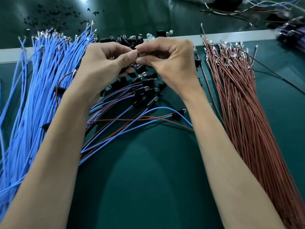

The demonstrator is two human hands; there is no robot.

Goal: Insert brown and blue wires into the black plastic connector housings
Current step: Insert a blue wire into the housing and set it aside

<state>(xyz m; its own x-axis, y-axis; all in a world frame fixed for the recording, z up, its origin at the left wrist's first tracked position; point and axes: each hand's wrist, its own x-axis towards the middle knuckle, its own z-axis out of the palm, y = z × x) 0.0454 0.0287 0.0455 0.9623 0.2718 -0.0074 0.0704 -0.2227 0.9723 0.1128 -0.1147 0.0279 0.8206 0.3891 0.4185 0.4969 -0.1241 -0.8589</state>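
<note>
Pinching a small part (pixel 139 54), left hand (pixel 105 66) and right hand (pixel 171 63) meet.
Blue wires (pixel 41 96) and brown wires (pixel 244 113) flank the green mat (pixel 148 179).

I can't read anything from where I stand: no lettering, label, brand mark, number or sign shows clearly enough to make out.
</note>
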